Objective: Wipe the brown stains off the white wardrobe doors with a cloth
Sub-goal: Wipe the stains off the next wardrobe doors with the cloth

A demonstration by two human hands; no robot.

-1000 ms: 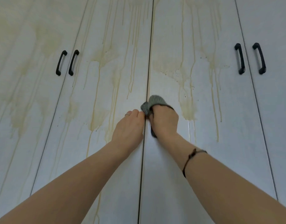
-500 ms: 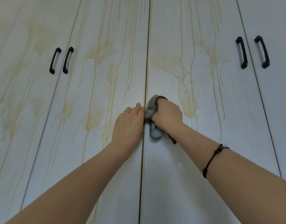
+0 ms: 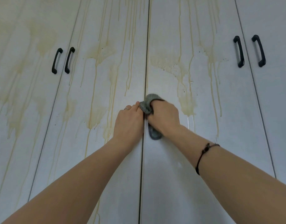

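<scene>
The right hand (image 3: 165, 117) is clamped around a grey crumpled cloth (image 3: 150, 101), fingers curled tightly over the bunch and pressing it against the white wardrobe doors (image 3: 171, 183). One fold of the cloth bulges out above the knuckles and another end sticks out below the heel of the hand. The left hand (image 3: 129, 122) lies flat on the neighbouring door panel with fingers straight and close together, holding nothing; its fingertips touch the cloth's edge just across the dark vertical seam (image 3: 141, 167) that runs between the two hands. A thin silver ring (image 3: 126, 108) sits on one left finger, and a thin black cord bracelet (image 3: 202, 156) circles the right forearm. A yellow-brown drip stain (image 3: 186, 107) ends just right of the right hand, with more streaks above both hands and left of the left hand. Black curved handles (image 3: 57, 60) stand in pairs well beyond each hand.
</scene>
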